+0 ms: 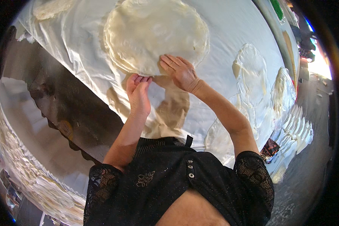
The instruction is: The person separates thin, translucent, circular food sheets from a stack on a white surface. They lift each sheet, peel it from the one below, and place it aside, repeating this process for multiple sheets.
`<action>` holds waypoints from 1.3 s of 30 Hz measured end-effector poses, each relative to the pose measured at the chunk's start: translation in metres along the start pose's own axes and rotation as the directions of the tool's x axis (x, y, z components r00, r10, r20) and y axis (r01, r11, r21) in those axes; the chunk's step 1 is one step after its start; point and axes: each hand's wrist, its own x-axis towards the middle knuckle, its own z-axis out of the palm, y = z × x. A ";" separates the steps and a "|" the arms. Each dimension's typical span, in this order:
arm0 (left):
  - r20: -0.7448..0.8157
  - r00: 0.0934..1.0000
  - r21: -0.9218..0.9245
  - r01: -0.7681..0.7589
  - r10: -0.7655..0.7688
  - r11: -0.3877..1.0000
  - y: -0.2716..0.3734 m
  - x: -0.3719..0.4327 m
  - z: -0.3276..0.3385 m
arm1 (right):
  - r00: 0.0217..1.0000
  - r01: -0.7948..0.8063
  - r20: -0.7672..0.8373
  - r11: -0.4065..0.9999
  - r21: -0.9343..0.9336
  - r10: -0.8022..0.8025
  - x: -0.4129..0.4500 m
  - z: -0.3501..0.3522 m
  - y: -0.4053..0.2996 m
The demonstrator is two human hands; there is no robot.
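Note:
A layered stack of thin, round, pale dough sheets [155, 34] lies on a white cloth-covered table [223, 28] in front of me. My right hand [180, 72] rests palm down on the stack's near edge, its fingers extended over the top sheet. At the same edge, a little to the left, is my left hand [139, 94]. Its fingers are curled and its fingertips meet the rim of the sheets. Whether they pinch a sheet or only touch it is hidden. Both hands cast shadows on the cloth.
Clear plastic with pale sheets [251, 76] lies on the right of the table, beside another plastic-wrapped bundle [282, 90]. A long wooden stick [290, 53] is at the far right. Across a dark gap on the left, many overlapping pale sheets [50, 192] line another white-covered surface [25, 104].

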 end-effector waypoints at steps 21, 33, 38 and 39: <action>0.574 0.812 0.594 -0.504 -0.109 -0.627 0.054 0.048 0.035 | 0.406 -0.913 -0.231 0.400 -0.075 0.884 -0.234 -0.027 0.100; 0.873 0.444 0.433 -0.896 -0.204 -0.097 -0.028 -0.024 0.081 | 0.383 -0.918 -0.027 0.378 -0.123 0.923 -0.258 -0.056 0.144; 0.848 0.378 0.493 -0.820 -0.372 0.290 -0.057 -0.048 0.102 | 0.229 -0.950 -0.087 0.203 -0.239 0.970 -0.290 -0.115 0.214; 0.809 0.397 0.561 -0.742 -0.433 0.368 -0.065 -0.050 0.100 | 0.300 -0.936 -0.193 0.248 -0.251 0.934 -0.295 -0.140 0.226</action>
